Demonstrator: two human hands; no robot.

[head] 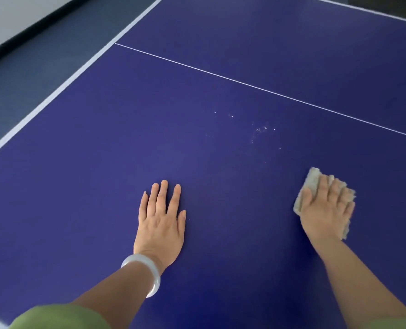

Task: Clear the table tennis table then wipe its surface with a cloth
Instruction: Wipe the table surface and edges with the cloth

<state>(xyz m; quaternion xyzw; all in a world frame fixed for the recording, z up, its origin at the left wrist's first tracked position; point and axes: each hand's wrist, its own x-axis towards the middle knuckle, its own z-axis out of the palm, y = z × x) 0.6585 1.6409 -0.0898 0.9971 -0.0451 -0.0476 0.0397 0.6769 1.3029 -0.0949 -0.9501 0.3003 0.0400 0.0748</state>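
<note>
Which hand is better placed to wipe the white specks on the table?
Right hand: it presses the cloth, and the specks lie nearer to it. The left hand rests flat, holding nothing.

The table [197,79] is deep blue-violet, with a wide white band along its left edge and a thin white line across it. Small white specks [259,130] dot its middle. The cloth [313,179] at the right is pale beige. The bracelet [149,269] is milky white, the near sleeve [62,317] light green, the floor [31,74] at the left grey-blue.
</note>
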